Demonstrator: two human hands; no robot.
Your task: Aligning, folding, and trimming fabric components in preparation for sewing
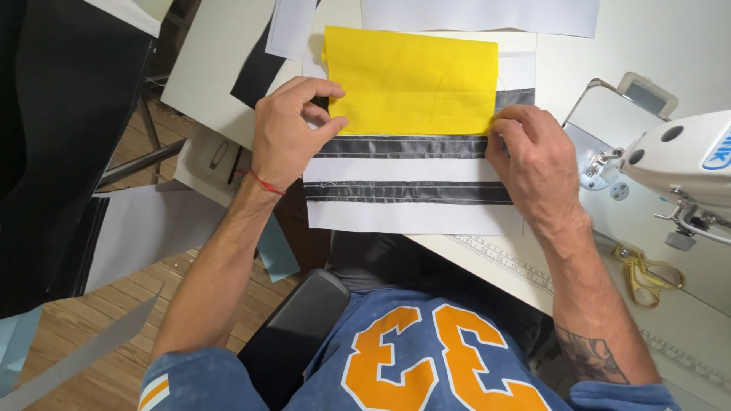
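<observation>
Closest in, the near edge of the white table point(487, 255) cuts diagonally, with a printed ruler strip point(502, 262) along it just below the striped panel point(407, 190), and beyond that edge there is only wooden floor point(114, 365) and loose pale sheets to the left. The striped panel lies flat on the table, white bands alternating with grey shiny bands, its lower white edge sitting right at the table's rim. Now the hands: the left hand point(289, 133) pinches the lower left corner of the yellow fabric point(411, 80), thumb and forefinger closed on it at the panel's left side; a red thread band circles that wrist. The right hand point(529, 156) has its fingertips curled and pressed down on the yellow piece's lower right corner, at the panel's right edge, gripping or pinning it, I cannot tell which. The yellow fabric itself lies over the upper part of the panel, its bottom edge running along the top grey band. Right of the panel, open tabletop, then the white sewing machine point(670, 160); gold scissors point(647, 278) rest near the table edge below it. Above the panel, white sheets point(480, 15) overlap the far tabletop.
</observation>
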